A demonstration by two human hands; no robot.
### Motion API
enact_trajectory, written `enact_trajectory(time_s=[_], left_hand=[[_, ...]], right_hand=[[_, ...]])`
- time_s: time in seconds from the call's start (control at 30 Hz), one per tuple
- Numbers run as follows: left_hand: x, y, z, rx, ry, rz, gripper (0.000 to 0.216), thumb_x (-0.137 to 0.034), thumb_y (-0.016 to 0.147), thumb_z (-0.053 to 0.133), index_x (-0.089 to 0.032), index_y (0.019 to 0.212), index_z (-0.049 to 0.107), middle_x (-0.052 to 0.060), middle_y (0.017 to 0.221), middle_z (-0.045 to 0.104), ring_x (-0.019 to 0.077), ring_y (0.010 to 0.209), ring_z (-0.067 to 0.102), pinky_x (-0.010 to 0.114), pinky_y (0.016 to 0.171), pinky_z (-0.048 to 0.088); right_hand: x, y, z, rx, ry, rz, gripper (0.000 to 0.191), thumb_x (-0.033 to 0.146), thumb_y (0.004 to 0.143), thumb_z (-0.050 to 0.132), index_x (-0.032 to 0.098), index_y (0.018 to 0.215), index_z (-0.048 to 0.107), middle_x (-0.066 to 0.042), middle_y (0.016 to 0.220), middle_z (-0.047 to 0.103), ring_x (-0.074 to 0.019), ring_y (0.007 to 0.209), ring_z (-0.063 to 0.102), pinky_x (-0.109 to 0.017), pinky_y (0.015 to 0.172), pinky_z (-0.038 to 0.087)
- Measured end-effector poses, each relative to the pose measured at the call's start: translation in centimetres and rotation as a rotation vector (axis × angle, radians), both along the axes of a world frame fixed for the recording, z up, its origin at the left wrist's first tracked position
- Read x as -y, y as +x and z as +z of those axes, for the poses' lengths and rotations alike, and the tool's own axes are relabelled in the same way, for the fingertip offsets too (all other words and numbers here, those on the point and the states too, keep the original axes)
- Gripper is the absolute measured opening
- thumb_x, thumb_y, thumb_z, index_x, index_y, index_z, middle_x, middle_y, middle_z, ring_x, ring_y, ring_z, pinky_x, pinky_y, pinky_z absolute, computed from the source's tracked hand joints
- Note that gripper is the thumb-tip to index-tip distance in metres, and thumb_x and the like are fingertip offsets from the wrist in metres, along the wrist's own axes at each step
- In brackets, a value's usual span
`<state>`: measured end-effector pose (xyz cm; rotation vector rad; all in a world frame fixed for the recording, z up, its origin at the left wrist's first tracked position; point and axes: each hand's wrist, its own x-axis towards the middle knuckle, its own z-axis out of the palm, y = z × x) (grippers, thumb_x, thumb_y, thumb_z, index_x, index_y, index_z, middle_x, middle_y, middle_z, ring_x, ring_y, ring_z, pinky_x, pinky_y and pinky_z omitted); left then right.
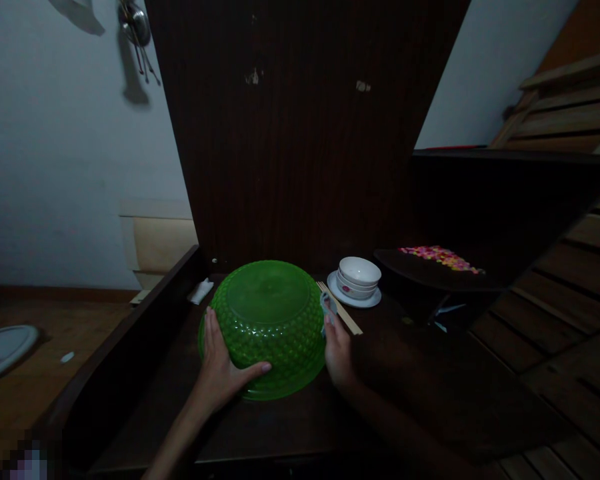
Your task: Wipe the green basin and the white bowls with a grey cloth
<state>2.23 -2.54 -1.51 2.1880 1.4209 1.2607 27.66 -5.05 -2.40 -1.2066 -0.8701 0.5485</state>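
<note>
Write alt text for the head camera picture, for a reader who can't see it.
A left hand and right hand rest against an upturned green basin on a dark wooden table. Behind it, white bowls are stacked on a plate beside chopsticks.

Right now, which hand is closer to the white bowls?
Right. The right hand is by the right edge of the green basin, short of the white bowls; the left hand rests on the basin's left side, farther off.

A dim home dining corner — stacked bowls (359, 277), chopsticks (339, 307), hanging utensils (136, 30) on the wall.
</note>
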Motion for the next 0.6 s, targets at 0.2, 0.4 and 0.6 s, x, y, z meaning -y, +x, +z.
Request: enact_trajectory(time_s=[0.2,0.4,0.6], left_hand=[[-0.2,0.1,-0.2,0.026,-0.036,-0.019,0.147,-0.069,0.060,0.079,-0.011,0.158,-0.013,0.027,0.166,-0.006,0.0442,0.154,-0.005,0.065,0.122,0.010],[-0.3,-1.2,0.0,0.161,-0.176,-0.144,0.103,-0.073,0.091,0.037,-0.015,0.160,-0.012,0.017,0.169,-0.014,0.0312,0.155,-0.013,0.057,0.124,0.001],[0.2,-2.8,0.9,0.287,-0.345,-0.239,0.077,-0.065,0.099,0.010,-0.022,0.162,-0.003,0.006,0.170,-0.010,0.0222,0.155,-0.008,0.048,0.125,-0.001]], right_hand=[[5.9,-4.4,-0.8,0.366,0.038,0.034,0.043,0.027,0.100,0.046,0.023,0.141,0.058,-0.006,0.147,0.055,-0.0247,0.139,0.049,-0.043,0.115,0.041],[7.5,-9.7,-0.6,0.908,0.243,0.363,0.063,0.004,0.094,0.039,0.021,0.154,0.039,-0.006,0.154,0.046,-0.0211,0.143,0.044,-0.042,0.116,0.044],[5.6,-12.2,0.8,1.392,0.184,0.474,0.056,0.006,0.094,0.044,0.009,0.150,0.043,-0.012,0.153,0.049,-0.0224,0.142,0.046,-0.037,0.113,0.048]])
